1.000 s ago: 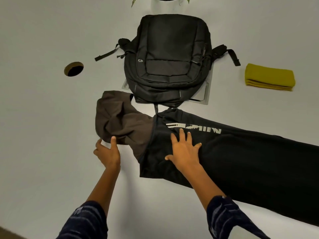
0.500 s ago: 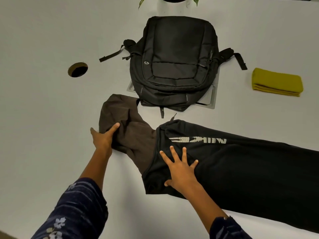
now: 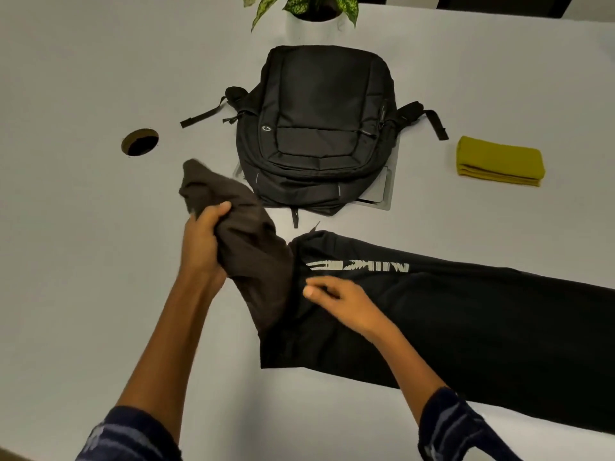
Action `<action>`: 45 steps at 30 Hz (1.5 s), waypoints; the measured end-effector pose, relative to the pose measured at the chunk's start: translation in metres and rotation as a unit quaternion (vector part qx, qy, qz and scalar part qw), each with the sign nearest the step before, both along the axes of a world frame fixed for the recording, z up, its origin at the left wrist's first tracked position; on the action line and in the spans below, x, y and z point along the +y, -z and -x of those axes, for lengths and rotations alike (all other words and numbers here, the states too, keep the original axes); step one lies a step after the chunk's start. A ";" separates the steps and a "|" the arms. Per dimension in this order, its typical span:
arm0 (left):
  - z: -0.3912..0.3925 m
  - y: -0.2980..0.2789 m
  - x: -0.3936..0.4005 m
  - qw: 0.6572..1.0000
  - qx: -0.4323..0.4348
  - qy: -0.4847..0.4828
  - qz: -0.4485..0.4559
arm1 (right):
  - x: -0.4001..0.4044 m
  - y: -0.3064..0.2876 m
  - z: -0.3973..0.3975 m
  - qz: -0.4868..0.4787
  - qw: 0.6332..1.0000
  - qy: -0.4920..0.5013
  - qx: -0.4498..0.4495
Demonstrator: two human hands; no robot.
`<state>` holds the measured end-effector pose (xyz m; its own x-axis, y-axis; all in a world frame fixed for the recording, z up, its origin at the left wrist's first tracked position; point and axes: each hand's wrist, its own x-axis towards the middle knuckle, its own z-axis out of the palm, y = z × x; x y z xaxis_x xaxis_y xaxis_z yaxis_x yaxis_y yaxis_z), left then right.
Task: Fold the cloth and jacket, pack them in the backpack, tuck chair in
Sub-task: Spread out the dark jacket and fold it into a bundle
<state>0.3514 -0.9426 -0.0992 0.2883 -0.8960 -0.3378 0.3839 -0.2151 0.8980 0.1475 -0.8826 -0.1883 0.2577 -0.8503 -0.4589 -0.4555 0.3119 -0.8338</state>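
Head: hood (image 3: 246,234) inside left fingers (image 3: 219,209)

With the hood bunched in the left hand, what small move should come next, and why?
Probably fold the hood over onto the black jacket body. The left hand grips it lifted off the table, and the right hand rests on the jacket by the collar, steadying it.

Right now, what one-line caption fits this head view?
Left hand grips the jacket's brown hood while the right hand rests on the black jacket; backpack and folded cloth wait.
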 end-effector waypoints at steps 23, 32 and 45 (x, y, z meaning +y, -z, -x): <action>0.265 0.053 0.151 0.800 -0.448 0.378 0.132 | 0.053 -0.069 0.268 0.089 0.911 0.319 -0.246; 0.295 0.087 0.164 0.693 -0.544 0.455 0.132 | 0.064 -0.058 0.361 -0.044 0.750 0.573 -0.327; 0.320 0.108 0.143 0.708 -0.566 0.423 0.005 | 0.090 0.003 0.381 -0.086 0.896 0.433 0.057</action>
